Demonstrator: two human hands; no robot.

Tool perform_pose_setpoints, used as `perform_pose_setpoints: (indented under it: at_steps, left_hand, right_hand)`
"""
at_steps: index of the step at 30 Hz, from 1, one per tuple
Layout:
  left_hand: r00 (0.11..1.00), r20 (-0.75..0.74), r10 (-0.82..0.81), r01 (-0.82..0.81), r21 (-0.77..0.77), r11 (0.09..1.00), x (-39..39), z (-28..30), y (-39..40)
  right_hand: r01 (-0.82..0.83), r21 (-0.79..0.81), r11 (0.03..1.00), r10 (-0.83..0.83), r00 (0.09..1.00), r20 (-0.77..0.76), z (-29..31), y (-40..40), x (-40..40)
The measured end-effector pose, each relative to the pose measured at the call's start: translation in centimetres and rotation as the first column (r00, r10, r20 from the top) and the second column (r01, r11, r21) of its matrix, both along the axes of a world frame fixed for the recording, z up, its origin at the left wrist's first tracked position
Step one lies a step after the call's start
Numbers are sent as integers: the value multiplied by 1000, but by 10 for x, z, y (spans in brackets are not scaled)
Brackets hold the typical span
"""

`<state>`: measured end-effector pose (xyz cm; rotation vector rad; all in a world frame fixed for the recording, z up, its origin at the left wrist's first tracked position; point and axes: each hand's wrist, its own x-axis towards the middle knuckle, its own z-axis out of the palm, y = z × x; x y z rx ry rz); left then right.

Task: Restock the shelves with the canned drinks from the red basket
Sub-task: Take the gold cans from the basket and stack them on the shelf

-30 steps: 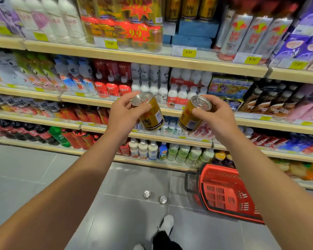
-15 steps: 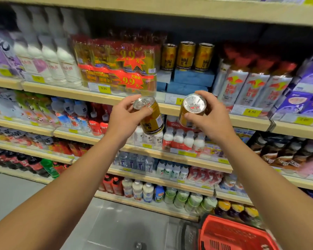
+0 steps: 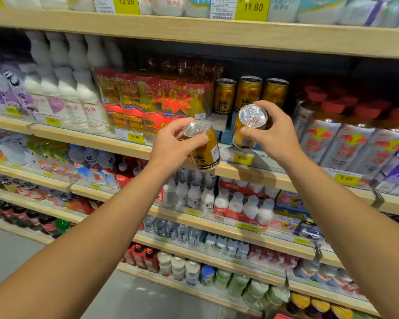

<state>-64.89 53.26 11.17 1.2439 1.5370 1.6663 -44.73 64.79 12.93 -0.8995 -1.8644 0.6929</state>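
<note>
Now both cans have risen from waist height to the shelf [image 3: 129, 146] where three matching gold cans [image 3: 249, 93] stand. Your left hand [image 3: 171, 146] grips one can [image 3: 204, 146], tilted; your right hand [image 3: 274, 132] grips the other [image 3: 249, 126], just before the row. The red basket [image 3: 283, 316] barely shows, bottom edge. Placement looks next.

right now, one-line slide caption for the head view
Left hand and right hand each lift a gold can toward three matching cans on the shelf.
</note>
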Motion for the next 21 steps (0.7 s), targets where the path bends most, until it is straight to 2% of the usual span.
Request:
perform_pose_setpoints:
  at_steps: [5,18,21]
  left_hand:
    - [999,46,-21,22,-10,1000,-18,2,13]
    - [996,74,-55,57,-27,998,-44,-5,36]
    - [996,69,-58,60,-21,998,-46,-6,37]
  right_hand:
    - [33,-113,993,-38,998,-40,-7,24,-22]
    - [-31,-342,939,73,991,109,-28,52,-40]
    - [0,-339,941,79,972,220,-22,46,-42]
